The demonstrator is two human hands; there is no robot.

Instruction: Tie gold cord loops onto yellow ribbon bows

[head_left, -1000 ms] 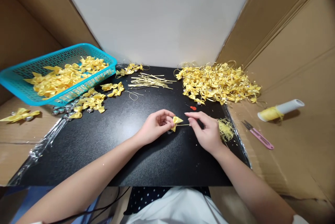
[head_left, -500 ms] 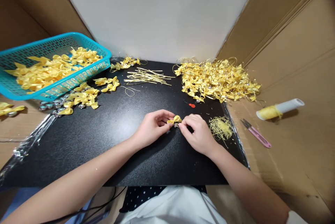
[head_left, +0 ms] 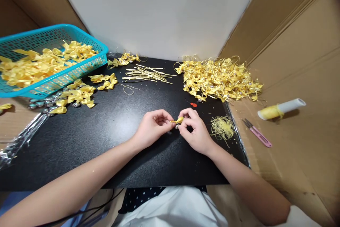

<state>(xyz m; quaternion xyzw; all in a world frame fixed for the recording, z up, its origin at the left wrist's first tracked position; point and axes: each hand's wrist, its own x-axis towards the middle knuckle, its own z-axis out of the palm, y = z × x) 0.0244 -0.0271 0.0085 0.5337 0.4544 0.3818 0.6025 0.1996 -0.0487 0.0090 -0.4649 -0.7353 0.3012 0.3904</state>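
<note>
My left hand (head_left: 154, 127) and my right hand (head_left: 195, 131) meet at the middle of a black mat (head_left: 111, 138). Both pinch one small yellow ribbon bow (head_left: 178, 120) between their fingertips, the left from the left side and the right from the right. The fingers of both hands are curled closed around it. A small silvery bit shows just under the bow; I cannot make out what it is.
A teal basket (head_left: 53, 74) of yellow ribbon pieces stands at the back left, with loose bows (head_left: 79, 94) and silver beads beside it. Gold cords (head_left: 146, 74) lie at the back middle, a heap of finished bows (head_left: 220, 78) at the back right. Thread scraps (head_left: 221, 127), pink snips (head_left: 257, 133) and a thread spool (head_left: 281, 109) lie right. Cardboard walls enclose both sides.
My right hand has come in from the right along the gold cord and closed on the bow, which is now bunched small between both hands. The view has shifted a little.
</note>
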